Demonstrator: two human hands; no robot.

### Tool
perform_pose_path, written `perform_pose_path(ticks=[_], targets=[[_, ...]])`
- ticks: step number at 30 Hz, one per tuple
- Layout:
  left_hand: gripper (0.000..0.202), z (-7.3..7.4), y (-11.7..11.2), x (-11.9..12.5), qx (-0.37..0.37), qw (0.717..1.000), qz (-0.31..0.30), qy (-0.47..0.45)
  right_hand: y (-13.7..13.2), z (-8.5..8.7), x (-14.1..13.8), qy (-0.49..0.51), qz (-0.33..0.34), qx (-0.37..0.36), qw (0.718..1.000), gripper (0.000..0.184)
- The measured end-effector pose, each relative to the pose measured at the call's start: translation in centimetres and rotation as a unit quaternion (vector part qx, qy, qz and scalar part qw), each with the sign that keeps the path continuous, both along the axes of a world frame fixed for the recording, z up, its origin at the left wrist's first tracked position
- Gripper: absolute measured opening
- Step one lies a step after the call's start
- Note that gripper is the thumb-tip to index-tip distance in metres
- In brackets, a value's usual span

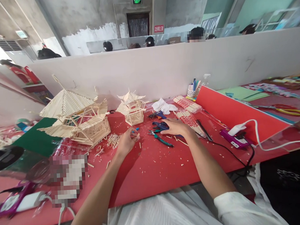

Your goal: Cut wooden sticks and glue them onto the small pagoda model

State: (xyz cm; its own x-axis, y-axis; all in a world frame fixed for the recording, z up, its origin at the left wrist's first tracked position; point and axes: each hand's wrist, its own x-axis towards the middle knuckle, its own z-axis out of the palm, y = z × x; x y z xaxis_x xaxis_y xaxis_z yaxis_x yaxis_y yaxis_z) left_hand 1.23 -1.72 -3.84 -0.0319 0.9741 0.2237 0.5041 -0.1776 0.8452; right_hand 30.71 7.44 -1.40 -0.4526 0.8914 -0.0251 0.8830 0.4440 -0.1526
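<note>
Palm-down, right hand (174, 127) over blue cutters (160, 125)

A red table (148, 173) carried two stick pavilions (76, 121) (132, 110), scattered stick offcuts (113, 140), pliers (160, 138), wrapped chopstick packs (189, 112), a glue gun (233, 138).

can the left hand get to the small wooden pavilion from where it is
Probably yes: the left hand lies just in front of the small pavilion, with only stick scraps on the red table between them.
</note>
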Motion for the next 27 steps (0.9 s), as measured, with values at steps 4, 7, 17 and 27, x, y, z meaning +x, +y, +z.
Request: perform_pose_path(ticks=[4, 7, 17, 27], targets=[[0.031, 0.1, 0.0, 0.1, -0.018, 1.0, -0.003, -0.019, 0.1, 0.5, 0.2, -0.014, -0.002, 0.028, 1.0, 0.072], [0.039, 0.0, 0.1, 0.1, -0.04, 0.996, -0.013, -0.077, 0.1, 0.8, 0.4, -0.022, 0.006, 0.047, 0.999, 0.061], [0.058, 0.5, 0.0, 0.1, -0.096, 0.964, -0.041, -0.243, -2.2, 1.9, -1.8, 0.145, 0.084, 0.077, 0.983, 0.05], [0.064, 0.7, -0.3, 0.1, -0.12, 0.958, -0.055, -0.255, -4.0, 2.2, -3.8, 0.189, 0.2, 0.007, 0.961, 0.036]])
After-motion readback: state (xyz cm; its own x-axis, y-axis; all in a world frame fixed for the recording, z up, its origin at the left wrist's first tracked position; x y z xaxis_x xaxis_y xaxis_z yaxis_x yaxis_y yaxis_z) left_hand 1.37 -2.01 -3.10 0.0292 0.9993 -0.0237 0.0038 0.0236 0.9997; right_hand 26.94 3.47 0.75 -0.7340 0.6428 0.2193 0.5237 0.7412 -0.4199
